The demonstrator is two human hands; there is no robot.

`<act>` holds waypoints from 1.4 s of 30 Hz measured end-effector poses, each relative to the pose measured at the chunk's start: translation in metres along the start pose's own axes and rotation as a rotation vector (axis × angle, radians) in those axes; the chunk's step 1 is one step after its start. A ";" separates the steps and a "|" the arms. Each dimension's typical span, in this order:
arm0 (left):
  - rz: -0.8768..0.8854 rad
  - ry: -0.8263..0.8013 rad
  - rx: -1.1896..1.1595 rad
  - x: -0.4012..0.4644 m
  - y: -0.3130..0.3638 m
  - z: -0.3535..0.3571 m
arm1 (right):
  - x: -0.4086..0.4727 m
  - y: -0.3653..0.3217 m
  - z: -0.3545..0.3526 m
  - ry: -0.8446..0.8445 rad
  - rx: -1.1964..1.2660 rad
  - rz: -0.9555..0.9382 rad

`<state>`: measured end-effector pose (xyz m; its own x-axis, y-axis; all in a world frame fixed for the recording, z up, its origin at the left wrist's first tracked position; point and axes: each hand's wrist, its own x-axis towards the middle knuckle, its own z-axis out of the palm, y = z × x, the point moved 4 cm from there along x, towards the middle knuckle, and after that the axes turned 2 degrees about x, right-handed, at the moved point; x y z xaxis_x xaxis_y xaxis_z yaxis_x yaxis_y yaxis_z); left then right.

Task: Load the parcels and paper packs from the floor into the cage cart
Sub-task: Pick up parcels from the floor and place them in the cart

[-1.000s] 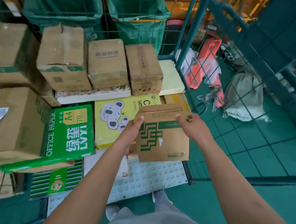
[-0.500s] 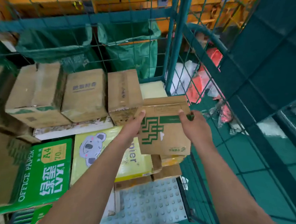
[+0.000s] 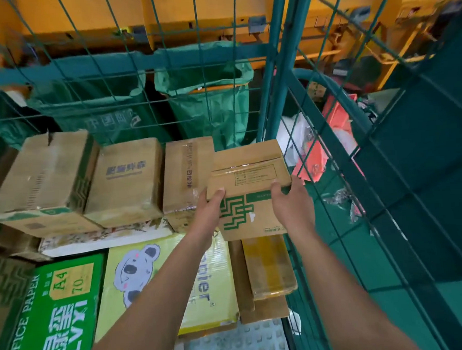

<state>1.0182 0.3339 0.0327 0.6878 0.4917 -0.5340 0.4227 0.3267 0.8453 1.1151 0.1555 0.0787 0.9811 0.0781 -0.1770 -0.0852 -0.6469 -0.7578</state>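
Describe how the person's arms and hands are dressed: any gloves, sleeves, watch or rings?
Both forearms are bare to the frame's lower edge; no sleeves show. The left hand and right hand wear no gloves. No watch, wristband or ring shows on either wrist or the visible fingers.

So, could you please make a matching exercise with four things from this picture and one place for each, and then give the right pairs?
Things:
1. parcel with green pattern
2. green paper pack
3. yellow paper pack
4. green sacks

Places:
A. hanging behind the back mesh of the cart
B. lying at the near left in the cart
C. held between the left hand and the right hand
D. lying under the left forearm

Pairs: 1-C, 2-B, 3-D, 4-A
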 end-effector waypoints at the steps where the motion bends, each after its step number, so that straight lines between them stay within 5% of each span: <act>1: 0.012 0.010 -0.005 0.011 0.002 0.002 | 0.010 -0.004 0.004 0.002 0.008 0.005; 11: 0.096 0.068 -0.060 0.091 0.015 0.013 | 0.095 -0.027 0.042 -0.053 0.100 -0.028; 20: 0.261 0.136 0.269 0.132 0.040 0.029 | 0.140 -0.022 0.079 -0.064 0.073 -0.041; 26: 0.108 0.074 0.382 0.141 -0.005 0.038 | 0.129 0.023 0.117 -0.310 -0.138 0.013; 30: 0.061 -0.045 0.458 0.145 -0.016 0.051 | 0.129 0.027 0.117 -0.298 -0.060 -0.008; 35: 0.267 -0.061 0.641 0.160 -0.004 0.062 | 0.141 0.023 0.120 -0.367 -0.189 -0.056; 42: 0.568 -0.049 1.191 0.200 0.012 0.062 | 0.173 0.010 0.132 -0.378 -0.406 -0.158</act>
<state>1.1972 0.3859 -0.0624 0.9503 0.2863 -0.1227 0.3100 -0.8318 0.4604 1.2610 0.2629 -0.0424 0.8397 0.4150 -0.3503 0.2039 -0.8388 -0.5048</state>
